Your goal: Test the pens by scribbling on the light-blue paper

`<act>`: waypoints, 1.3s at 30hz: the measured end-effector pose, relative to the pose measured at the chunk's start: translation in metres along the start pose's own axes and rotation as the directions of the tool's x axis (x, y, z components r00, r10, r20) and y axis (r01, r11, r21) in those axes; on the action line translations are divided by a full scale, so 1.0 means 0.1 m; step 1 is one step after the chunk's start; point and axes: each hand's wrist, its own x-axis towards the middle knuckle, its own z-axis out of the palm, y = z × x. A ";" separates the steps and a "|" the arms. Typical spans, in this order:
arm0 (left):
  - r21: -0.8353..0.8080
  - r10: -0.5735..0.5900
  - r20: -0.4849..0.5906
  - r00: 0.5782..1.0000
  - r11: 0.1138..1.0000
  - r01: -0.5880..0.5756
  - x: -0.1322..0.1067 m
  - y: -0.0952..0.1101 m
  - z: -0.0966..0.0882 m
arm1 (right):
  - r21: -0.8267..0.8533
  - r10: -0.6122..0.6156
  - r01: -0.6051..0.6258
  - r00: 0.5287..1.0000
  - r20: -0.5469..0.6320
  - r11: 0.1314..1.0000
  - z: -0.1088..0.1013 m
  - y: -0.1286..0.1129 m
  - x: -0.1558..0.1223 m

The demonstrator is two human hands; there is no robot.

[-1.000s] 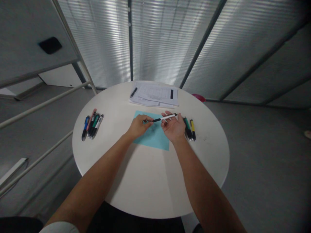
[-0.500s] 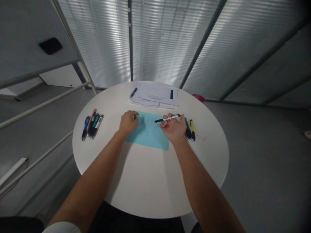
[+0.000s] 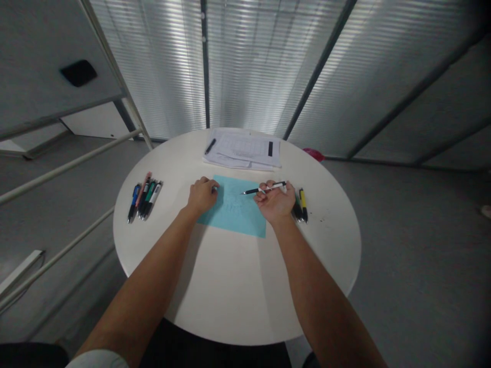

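A sheet of light blue paper with faint handwriting lies on the round white table. At the sheet's left edge rests my left hand, its fingers loosely bent and a little apart, with nothing seen in them. My right hand is turned palm up over the sheet's right edge. Its fingers hold a white and black pen, whose tip points left above the writing. Close behind that hand lie a yellow and black pen and a dark green pen, partly hidden by the hand.
Several pens lie grouped on the table's left side. A stack of printed papers with a black pen on it sits at the far edge. White rails stand left of the table; a glazed partition with blinds rises behind.
My right hand has curled its fingers slightly and the pen has shifted a little in them. My left hand stays almost in place.
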 end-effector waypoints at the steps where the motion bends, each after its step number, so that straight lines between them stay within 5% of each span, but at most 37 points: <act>1: 0.003 -0.001 -0.004 1.000 1.000 0.001 0.00 0.00 0.00 | 0.000 0.000 0.000 1.000 -0.001 1.000 0.00 0.00 0.00; 18: -0.006 -0.029 0.005 1.000 1.000 0.029 -0.02 0.03 -0.02 | -0.198 -0.096 0.084 0.994 -0.052 0.977 0.03 -0.02 -0.01; 28: -0.006 -0.038 0.003 0.999 0.999 0.038 -0.02 0.05 -0.03 | -0.163 -0.169 0.149 0.979 -0.116 0.975 0.09 0.00 0.01; 39: 0.023 -0.037 0.008 0.999 0.999 0.037 -0.03 0.07 -0.03 | -0.385 -0.256 0.171 0.949 -0.183 0.907 0.06 0.09 0.10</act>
